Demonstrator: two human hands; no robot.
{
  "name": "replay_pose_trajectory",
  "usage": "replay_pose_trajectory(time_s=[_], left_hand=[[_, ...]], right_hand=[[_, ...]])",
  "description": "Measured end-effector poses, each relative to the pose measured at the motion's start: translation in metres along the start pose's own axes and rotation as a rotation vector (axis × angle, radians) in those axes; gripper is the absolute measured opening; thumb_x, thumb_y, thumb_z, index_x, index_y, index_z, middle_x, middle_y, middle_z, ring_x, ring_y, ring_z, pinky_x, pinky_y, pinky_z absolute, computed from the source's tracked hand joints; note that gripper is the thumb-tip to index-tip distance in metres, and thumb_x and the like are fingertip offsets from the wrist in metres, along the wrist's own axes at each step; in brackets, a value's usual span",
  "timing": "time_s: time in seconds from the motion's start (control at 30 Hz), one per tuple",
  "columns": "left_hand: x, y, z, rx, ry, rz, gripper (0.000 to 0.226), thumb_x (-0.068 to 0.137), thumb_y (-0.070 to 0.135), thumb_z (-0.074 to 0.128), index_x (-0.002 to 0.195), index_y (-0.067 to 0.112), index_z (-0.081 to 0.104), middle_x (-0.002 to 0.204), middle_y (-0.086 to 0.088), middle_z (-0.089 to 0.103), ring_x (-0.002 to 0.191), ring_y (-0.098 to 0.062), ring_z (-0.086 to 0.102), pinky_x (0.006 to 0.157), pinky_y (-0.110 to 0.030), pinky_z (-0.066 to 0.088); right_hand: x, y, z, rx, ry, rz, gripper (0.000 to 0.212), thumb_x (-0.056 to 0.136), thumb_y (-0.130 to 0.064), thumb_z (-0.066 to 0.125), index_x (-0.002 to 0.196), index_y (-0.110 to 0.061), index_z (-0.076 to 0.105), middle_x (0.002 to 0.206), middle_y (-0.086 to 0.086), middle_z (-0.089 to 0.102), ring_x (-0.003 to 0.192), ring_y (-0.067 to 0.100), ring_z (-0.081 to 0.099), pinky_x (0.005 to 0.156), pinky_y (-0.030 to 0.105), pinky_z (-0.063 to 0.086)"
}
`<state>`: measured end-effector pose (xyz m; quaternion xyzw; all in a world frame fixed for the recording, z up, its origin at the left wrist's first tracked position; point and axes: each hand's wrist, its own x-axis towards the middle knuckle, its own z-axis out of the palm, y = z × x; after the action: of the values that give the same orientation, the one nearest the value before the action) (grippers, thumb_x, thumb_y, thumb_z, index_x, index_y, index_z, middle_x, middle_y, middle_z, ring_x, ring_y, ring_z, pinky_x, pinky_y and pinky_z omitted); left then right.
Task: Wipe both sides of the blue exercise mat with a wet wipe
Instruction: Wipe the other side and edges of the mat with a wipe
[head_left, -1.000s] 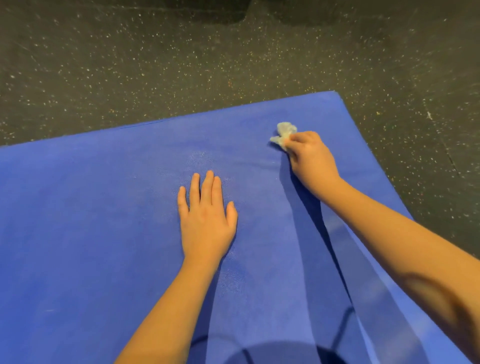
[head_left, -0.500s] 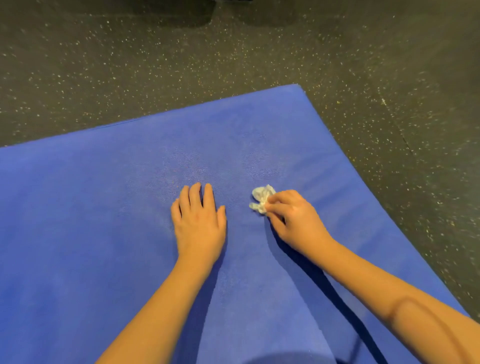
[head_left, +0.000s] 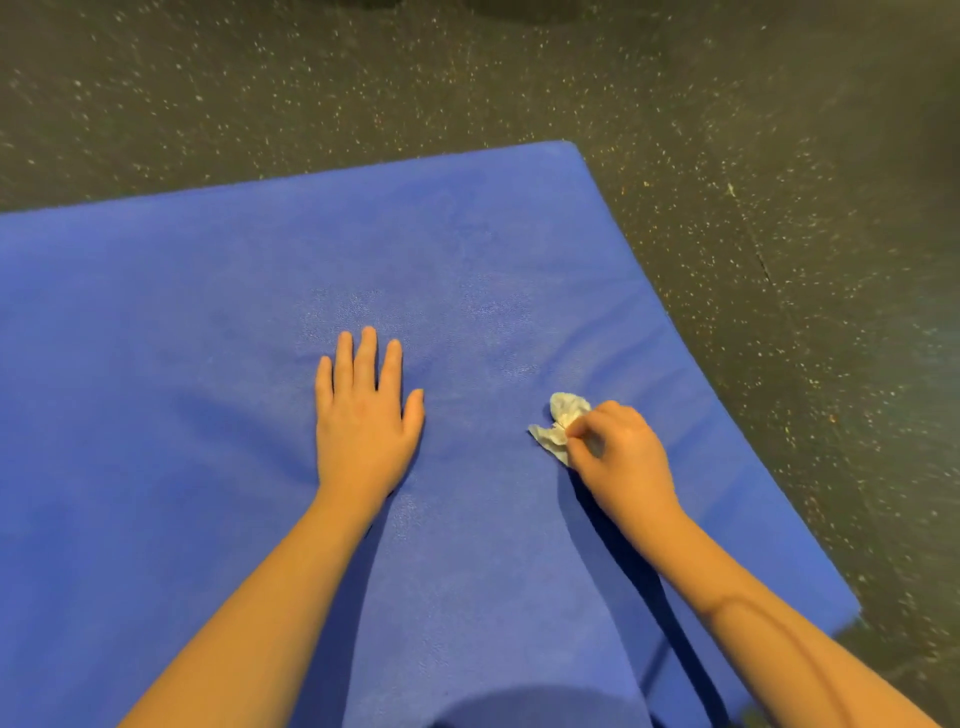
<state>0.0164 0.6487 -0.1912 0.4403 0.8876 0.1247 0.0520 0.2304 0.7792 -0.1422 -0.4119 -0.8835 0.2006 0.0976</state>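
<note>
Left hand (head_left: 363, 431) reaches in from the lower edge on a bare forearm and lies palm down on the blue exercise mat (head_left: 182, 338). Its fingers are straight and close together, with the thumb a little apart. It grasps nothing and only rests on the surface.

To its right, at about the same depth and apart from it, the right hand (head_left: 623, 462) has its fingers curled. It pinches a crumpled whitish wet wipe (head_left: 558, 423) between the thumb and fingertips. The wipe sticks out to the left of and beyond the fingers and touches the mat. The 2 hands do not touch each other.

The mat lies flat on the floor and fills most of the view, running off the left and bottom edges. Just past the left hand's fingertips, its surface shows a faint paler sheen. Farther on, its far right corner sits near the upper middle of the view. Beyond and to the right is a dark floor (head_left: 779, 234) speckled with pale flecks, crossed by a thin seam on the right.
</note>
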Motion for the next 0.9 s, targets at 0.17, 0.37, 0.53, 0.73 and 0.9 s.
replay_pose_trajectory(time_s=[0.17,0.37,0.53,0.73,0.9], left_hand=[[-0.003,0.007,-0.005,0.012,-0.013,0.031,0.046,0.093,0.024,0.056,0.132,-0.001,0.052,0.139,-0.023,0.048,0.129,-0.042,0.043,0.104,-0.055,0.034],[-0.059,0.011,-0.013,0.032,-0.086,0.106,0.046,0.088,0.015,0.065,0.129,-0.002,0.054,0.135,-0.023,0.051,0.124,-0.042,0.049,0.097,-0.055,0.043],[-0.108,0.012,-0.021,0.048,-0.159,0.158,0.045,0.083,0.012,0.072,0.126,0.001,0.060,0.132,-0.020,0.055,0.123,-0.043,0.052,0.094,-0.060,0.046],[-0.149,0.023,-0.064,0.085,-0.401,0.226,0.056,0.099,0.040,0.027,0.144,0.011,0.043,0.152,-0.011,0.037,0.140,-0.035,0.034,0.107,-0.050,0.034],[-0.181,0.025,-0.107,0.188,-0.796,0.304,0.069,0.099,0.053,0.034,0.156,0.027,0.005,0.163,0.005,-0.006,0.149,-0.019,-0.003,0.119,-0.041,0.014]], right_hand=[[-0.059,-0.022,-0.002,0.027,-0.305,-0.311,0.016,0.083,-0.022,0.053,0.073,-0.014,0.062,0.073,-0.002,0.052,0.069,0.017,0.047,0.053,0.025,0.036],[-0.061,-0.004,-0.009,-0.050,-0.016,-0.107,0.003,0.080,-0.010,0.063,0.079,-0.012,0.065,0.071,-0.002,0.054,0.063,0.020,0.044,0.052,0.028,0.033],[-0.117,-0.012,-0.026,-0.034,-0.309,-0.474,0.026,0.079,-0.018,0.046,0.094,-0.019,0.068,0.076,-0.002,0.055,0.068,0.018,0.049,0.053,0.026,0.040],[-0.150,0.011,-0.036,0.007,-0.113,-0.302,0.025,0.082,-0.021,0.045,0.075,-0.014,0.068,0.069,0.001,0.047,0.062,0.019,0.044,0.050,0.029,0.038],[-0.181,0.015,-0.047,-0.068,-0.054,-0.395,0.024,0.080,-0.022,0.047,0.075,-0.014,0.069,0.067,0.003,0.050,0.055,0.028,0.048,0.046,0.031,0.037]])
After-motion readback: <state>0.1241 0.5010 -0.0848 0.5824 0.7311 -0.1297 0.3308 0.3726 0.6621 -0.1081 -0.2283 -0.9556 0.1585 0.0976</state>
